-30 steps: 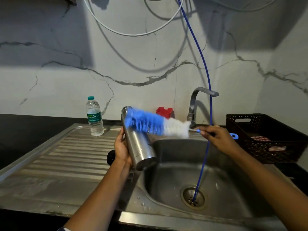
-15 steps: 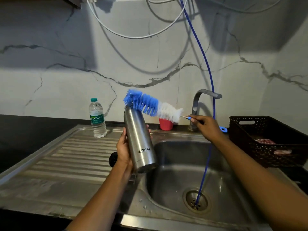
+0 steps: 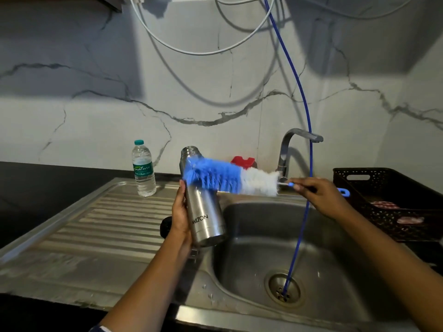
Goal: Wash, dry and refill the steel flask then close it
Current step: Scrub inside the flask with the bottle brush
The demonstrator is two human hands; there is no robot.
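Note:
My left hand [image 3: 180, 212] grips the steel flask [image 3: 203, 212] by its body, holding it nearly upright and uncapped over the sink's left edge. My right hand [image 3: 318, 195] holds the thin handle of a blue-and-white bottle brush [image 3: 227, 177]. The brush lies almost level, its blue bristles pressed across the outside of the flask's upper part, just below the mouth. A black round object [image 3: 166, 226], perhaps the flask's cap, lies on the drainboard behind my left wrist, mostly hidden.
A steel sink [image 3: 335, 248] with a drainboard [image 3: 96, 224] lies below. A tap [image 3: 297, 144] stands at the back, and a blue hose [image 3: 304, 164] hangs into the drain. A plastic water bottle [image 3: 143, 168], a red cup [image 3: 242, 161] and a dark basket [image 3: 388, 202] stand around.
The brush head has come down from the flask's mouth to the outside of its upper body. My right hand has dropped a little, and the flask has stayed in place.

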